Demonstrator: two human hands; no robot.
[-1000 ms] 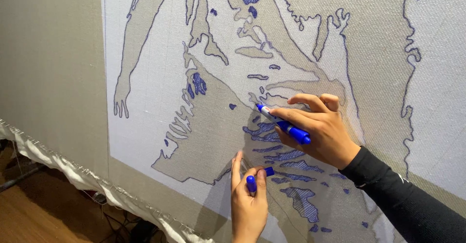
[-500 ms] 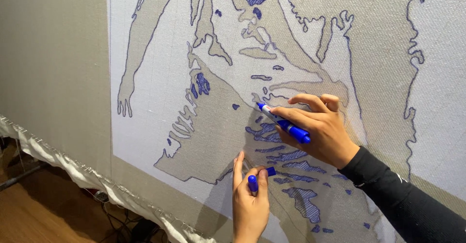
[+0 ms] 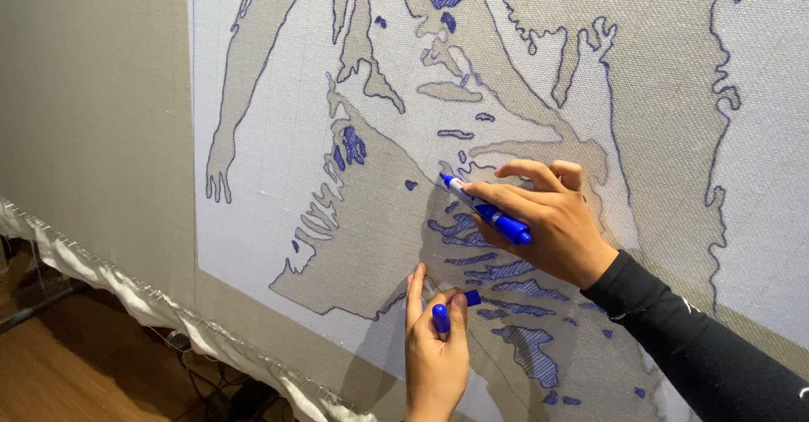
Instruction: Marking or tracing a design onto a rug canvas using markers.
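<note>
One blue marker [image 3: 487, 214] in right hand [image 3: 548, 220] grip, one blue cap [image 3: 441, 317] pinched by left hand [image 3: 436, 354], against one canvas [image 3: 278, 220].

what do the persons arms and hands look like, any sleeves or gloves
Both hands are bare: no gloves, rings or watch show. The right hand comes out of a long black sleeve that fits closely and ends at the wrist, with a few small white marks on the cloth. The left hand enters from the bottom edge, and no sleeve shows on it.
</note>
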